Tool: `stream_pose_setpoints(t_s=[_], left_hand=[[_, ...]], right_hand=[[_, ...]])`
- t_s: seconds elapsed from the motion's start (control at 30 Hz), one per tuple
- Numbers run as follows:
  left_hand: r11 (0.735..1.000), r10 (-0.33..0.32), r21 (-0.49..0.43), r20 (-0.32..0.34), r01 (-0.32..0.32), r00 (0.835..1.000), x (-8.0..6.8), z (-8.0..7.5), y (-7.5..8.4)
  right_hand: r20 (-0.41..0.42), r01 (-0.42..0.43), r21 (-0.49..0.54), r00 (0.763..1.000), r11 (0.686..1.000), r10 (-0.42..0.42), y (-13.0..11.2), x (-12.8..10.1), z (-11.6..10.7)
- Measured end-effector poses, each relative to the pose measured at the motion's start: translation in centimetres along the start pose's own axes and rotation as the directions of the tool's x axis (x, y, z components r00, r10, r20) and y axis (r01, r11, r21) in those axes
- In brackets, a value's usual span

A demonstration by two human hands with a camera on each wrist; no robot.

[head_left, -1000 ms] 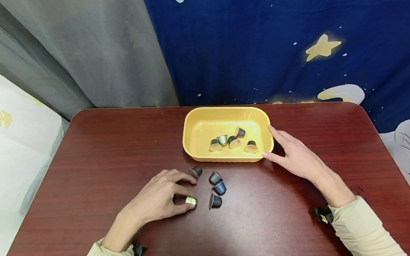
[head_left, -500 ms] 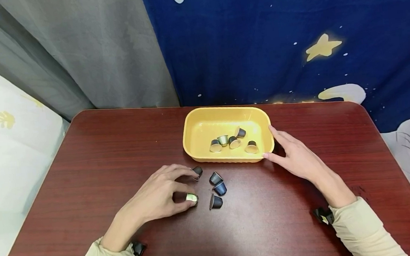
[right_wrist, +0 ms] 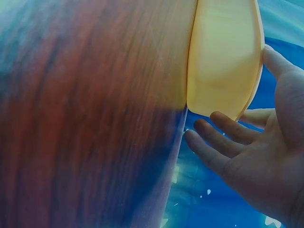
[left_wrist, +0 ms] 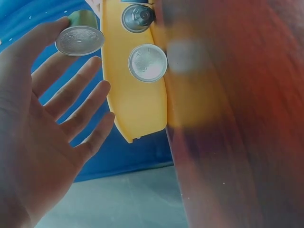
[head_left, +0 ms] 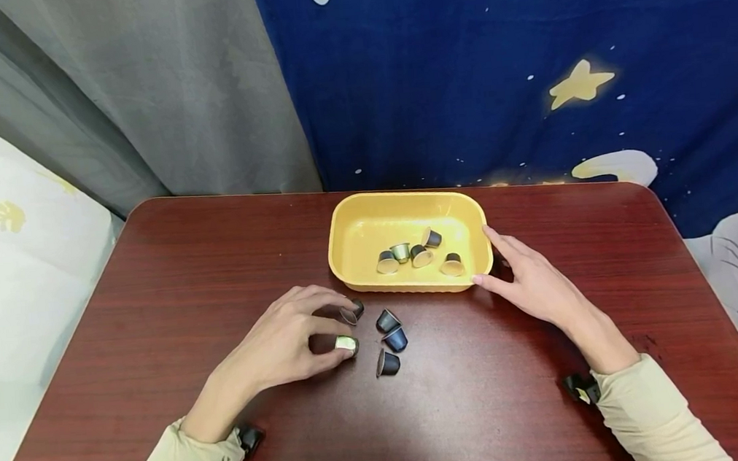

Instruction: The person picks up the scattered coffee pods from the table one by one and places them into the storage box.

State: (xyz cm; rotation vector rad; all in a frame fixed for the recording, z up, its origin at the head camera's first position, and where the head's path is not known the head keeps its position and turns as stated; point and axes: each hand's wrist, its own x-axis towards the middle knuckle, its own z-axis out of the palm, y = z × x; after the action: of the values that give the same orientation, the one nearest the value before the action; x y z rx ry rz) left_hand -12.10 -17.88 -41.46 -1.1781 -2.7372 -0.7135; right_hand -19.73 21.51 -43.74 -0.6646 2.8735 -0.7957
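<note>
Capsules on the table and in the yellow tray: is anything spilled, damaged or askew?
Nothing looks damaged or spilled. The capsules in the yellow tray lie tipped at mixed angles, and three dark capsules lie on the table beside the left hand, which pinches a silvery capsule. The right hand rests against the tray's right end.

Wooden table [head_left: 150, 293] with tray [head_left: 343, 233], capsules [head_left: 385, 341]
</note>
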Motion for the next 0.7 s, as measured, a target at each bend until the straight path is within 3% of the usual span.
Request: stream_pose_setpoints(t_s=[0.7], left_hand=[[0.999,0.042,0.015,-0.086,-0.041,0.995,2.0,-1.4,-0.9]], right_hand=[[0.0,-0.029,0.023,1.0,0.999,0.029,0.0,0.0,0.1]])
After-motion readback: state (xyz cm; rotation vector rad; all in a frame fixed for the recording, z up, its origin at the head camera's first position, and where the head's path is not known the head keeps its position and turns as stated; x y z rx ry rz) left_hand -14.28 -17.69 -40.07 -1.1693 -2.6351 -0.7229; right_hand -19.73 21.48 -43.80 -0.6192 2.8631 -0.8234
